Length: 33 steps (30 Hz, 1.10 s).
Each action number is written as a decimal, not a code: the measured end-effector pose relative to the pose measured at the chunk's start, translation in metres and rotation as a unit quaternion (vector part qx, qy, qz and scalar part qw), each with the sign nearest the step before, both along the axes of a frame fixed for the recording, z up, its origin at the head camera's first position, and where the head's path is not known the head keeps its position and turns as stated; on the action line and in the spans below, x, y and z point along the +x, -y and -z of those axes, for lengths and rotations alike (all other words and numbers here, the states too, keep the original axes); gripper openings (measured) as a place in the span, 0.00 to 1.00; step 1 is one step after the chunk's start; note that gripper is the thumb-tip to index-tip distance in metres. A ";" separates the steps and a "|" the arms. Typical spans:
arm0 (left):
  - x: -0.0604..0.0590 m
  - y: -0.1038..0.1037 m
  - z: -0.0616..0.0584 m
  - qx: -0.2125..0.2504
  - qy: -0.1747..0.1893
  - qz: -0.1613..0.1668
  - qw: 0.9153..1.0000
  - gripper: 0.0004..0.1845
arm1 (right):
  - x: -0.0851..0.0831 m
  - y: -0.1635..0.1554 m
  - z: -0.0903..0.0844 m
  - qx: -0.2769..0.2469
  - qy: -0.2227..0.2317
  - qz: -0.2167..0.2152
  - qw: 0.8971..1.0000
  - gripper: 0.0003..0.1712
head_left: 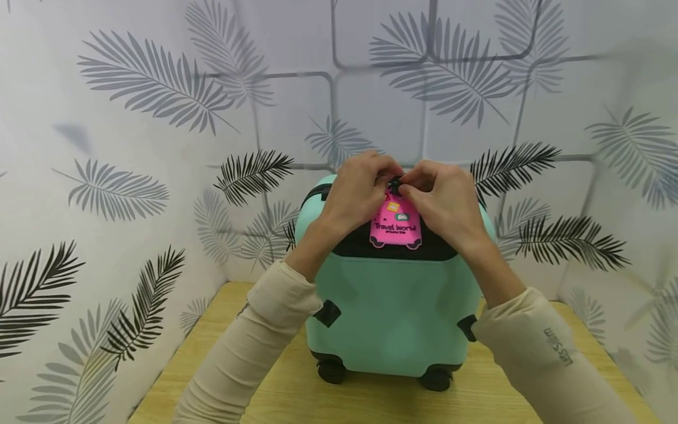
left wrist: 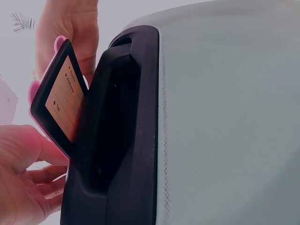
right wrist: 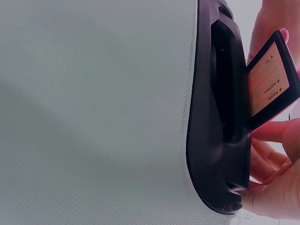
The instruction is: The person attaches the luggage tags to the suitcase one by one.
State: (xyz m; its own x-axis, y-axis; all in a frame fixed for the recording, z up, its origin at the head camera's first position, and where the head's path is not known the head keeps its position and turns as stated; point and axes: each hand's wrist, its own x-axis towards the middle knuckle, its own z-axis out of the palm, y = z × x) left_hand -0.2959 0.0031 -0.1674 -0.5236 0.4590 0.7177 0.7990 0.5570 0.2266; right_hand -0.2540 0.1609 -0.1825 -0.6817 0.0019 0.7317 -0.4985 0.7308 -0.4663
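Leaf-print wall [head_left: 132,94] wraps three sides; wooden table [head_left: 296,400] below. Mint suitcase [head_left: 392,312] stands upright on its wheels [head_left: 331,371] mid-table, toward the back edge.

Your left hand [head_left: 355,191] and right hand [head_left: 445,200] meet at the top of the case, over the black handle [head_left: 397,250]. Fingertips of both are curled in, pinching the small black strap [head_left: 394,185] at the top of the pink tag [head_left: 395,227]. No flat or loose fingers.

Tag hangs down in front of the handle, printed side up towards the head camera. From the left wrist view the address card side [left wrist: 63,101] faces the handle recess [left wrist: 117,122]; same from the right wrist view, tag [right wrist: 272,79] just beside the handle [right wrist: 220,117].

Progress, my read: tag is already at the handle and the strap is being worked. Can't tell if the strap is looped through the handle or buckled; your fingers hide it. So fastening looks unfinished.

Nothing else on the table. Only obstruction is your own fingers covering the strap. Sleeves [head_left: 265,330] clear of the case.
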 end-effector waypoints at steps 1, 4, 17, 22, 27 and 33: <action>0.000 0.000 0.000 0.000 0.000 0.000 1.000 0.12 | 0.000 0.000 0.000 -0.001 -0.001 0.001 1.000 0.05; 0.000 0.001 0.001 0.001 0.001 -0.001 1.000 0.13 | -0.001 0.001 0.000 -0.008 -0.004 0.003 1.000 0.05; 0.004 0.000 0.001 0.014 0.007 -0.002 1.000 0.16 | -0.002 0.004 0.001 -0.040 -0.012 0.030 0.999 0.08; 0.005 0.002 0.002 0.017 0.011 0.001 1.000 0.14 | -0.004 0.004 0.000 -0.040 -0.011 0.038 0.998 0.09; 0.007 0.003 0.003 0.017 0.030 -0.001 0.999 0.08 | -0.007 -0.001 0.000 -0.028 -0.011 0.024 0.999 0.04; 0.010 0.002 0.003 0.012 0.038 -0.012 0.999 0.09 | -0.014 -0.007 -0.008 0.025 0.046 -0.009 0.999 0.16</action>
State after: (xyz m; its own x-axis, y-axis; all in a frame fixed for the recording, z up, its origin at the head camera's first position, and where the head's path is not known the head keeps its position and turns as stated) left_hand -0.2863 0.0011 -0.1702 -0.5875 0.4287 0.6863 0.7652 0.5702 0.2989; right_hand -0.2681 0.1681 -0.1744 -0.7451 -0.0460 0.6654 -0.4686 0.7460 -0.4731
